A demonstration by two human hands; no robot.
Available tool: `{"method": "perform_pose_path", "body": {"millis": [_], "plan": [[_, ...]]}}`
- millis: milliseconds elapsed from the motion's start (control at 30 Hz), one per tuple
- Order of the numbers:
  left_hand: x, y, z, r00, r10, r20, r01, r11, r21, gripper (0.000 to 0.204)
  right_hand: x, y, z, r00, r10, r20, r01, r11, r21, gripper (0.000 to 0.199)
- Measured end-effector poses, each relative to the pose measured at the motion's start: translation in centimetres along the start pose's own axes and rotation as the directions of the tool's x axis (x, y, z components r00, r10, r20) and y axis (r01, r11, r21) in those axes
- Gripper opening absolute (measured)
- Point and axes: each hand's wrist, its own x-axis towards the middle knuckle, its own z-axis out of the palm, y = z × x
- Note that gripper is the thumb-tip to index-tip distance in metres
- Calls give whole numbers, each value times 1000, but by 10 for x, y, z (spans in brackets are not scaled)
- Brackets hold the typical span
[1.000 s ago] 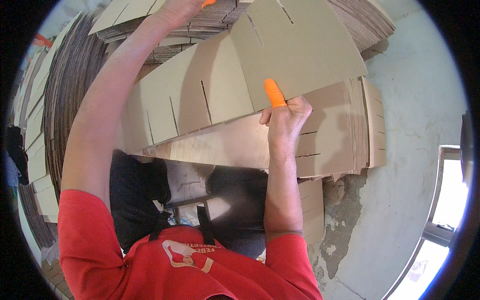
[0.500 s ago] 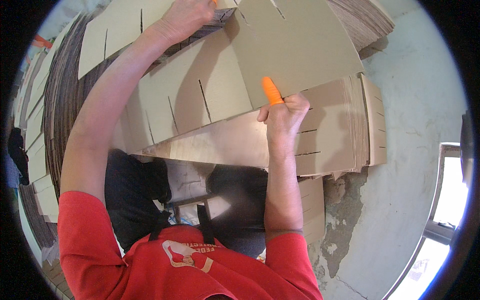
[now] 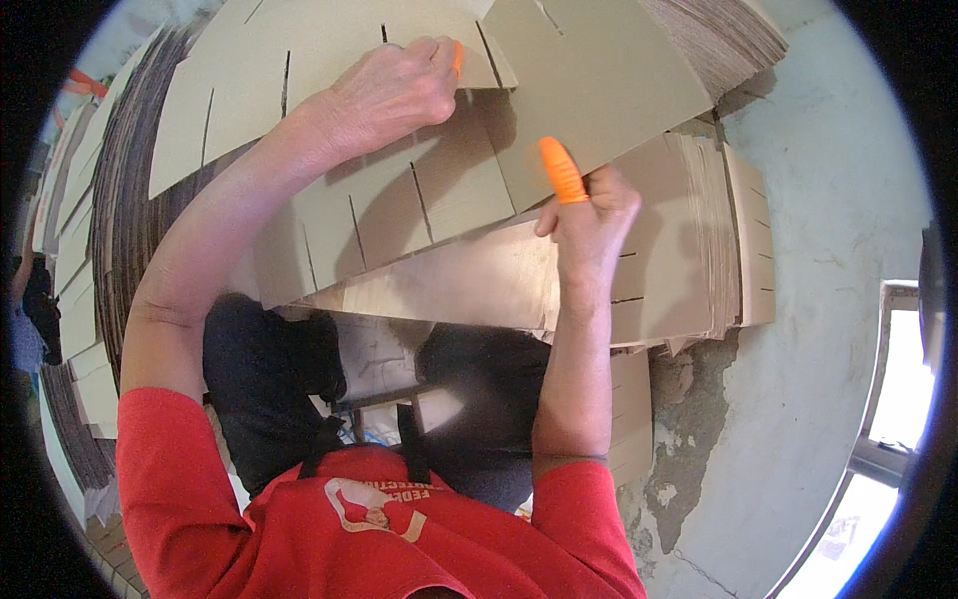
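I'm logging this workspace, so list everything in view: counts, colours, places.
upper slotted sheet: one, tan, top
angled panels: two, tan, meeting at centre
cardboard stacks: three or more, brown, left and right
pale board: one, beige, below panels
wall: one, pale blue, right
opening: one, white, far right
unclear items: two or more, orange and dark, far left
shirt: one, red, bottom
trousers: one pair, dark, lower centre
left hand: one, orange-tipped, holding upper slotted sheet
right hand: one, orange-tipped, gripping right panel

A pale, peeling wall (image 3: pixel 810 359) stands at right, beside a bright window (image 3: pixel 895 379).
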Motion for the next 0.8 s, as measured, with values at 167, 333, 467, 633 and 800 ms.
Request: {"method": "perform_pose_path", "body": {"millis": [167,333,467,633,800], "plan": [[8,7,-4,999,-5,49,6,1000,-14,12,-4,-18,-7,983,-181,-15,181,983,14,7],[16,23,-5,992,-55,113,64,995,-72,13,-7,-13,-3,987,-160,-21,161,984,73,8],[10,30,-6,988,-87,125,98,991,-90,14,-5,-10,-9,991,-123,-55,126,991,50,5],[5,32,-9,991,-71,111,77,996,-44,17,-4,-13,-9,995,-98,-18,99,986,130,4],[-4,75,-35,994,-31,101,42,993,-114,17,-7,-8,3,992,-113,-52,117,991,66,7]]}}
